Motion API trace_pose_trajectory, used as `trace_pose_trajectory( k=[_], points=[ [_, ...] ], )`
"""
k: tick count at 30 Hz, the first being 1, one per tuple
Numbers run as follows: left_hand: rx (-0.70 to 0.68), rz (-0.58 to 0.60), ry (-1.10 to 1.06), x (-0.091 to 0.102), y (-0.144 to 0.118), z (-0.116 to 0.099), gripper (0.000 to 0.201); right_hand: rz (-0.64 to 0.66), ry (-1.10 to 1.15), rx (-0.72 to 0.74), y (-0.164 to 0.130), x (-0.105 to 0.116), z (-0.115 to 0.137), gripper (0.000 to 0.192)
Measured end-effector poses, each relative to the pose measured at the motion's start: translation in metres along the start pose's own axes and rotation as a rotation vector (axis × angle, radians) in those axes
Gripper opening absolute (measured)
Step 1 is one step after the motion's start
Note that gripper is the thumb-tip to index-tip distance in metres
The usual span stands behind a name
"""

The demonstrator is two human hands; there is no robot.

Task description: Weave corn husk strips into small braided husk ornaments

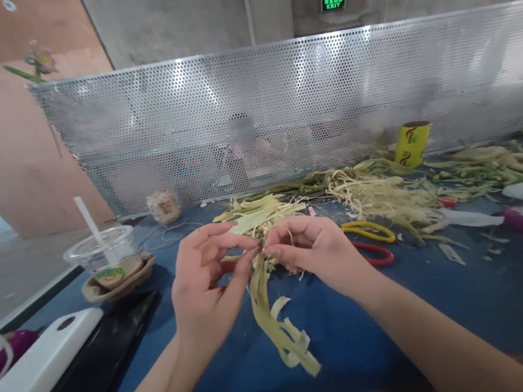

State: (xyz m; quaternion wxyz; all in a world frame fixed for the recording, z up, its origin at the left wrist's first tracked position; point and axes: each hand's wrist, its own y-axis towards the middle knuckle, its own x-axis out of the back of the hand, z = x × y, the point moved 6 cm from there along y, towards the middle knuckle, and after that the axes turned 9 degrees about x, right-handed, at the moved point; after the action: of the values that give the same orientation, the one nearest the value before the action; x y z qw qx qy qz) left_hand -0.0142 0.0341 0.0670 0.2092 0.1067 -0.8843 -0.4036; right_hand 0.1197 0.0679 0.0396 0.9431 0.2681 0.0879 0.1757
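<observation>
From the head view, our left hand (208, 281) and right hand (315, 250) meet fingertip to fingertip, both pinching the top of a bundle of pale leaf strips (279, 323) that hangs between them above the blue worktop (453, 312). We judge the work partly done: a heap of split strips (264, 215) lies just beyond our hands, more uncut leaves (491, 167) far right. Scissors (370, 242) rest beside our right hand.
</observation>
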Motion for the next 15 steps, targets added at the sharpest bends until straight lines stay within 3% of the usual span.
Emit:
trace_pose_trajectory(
  k=[9, 15],
  points=[
    [0.089, 0.031, -0.136, -0.011, -0.007, 0.014, 0.03, -0.054, -0.013, 0.056, 0.0, 0.003, 0.001, 0.009],
    [0.134, 0.067, -0.186, -0.015, -0.005, 0.019, 0.026, -0.055, 0.013, -0.001, 0.001, 0.006, -0.006, 0.016]
  ],
)
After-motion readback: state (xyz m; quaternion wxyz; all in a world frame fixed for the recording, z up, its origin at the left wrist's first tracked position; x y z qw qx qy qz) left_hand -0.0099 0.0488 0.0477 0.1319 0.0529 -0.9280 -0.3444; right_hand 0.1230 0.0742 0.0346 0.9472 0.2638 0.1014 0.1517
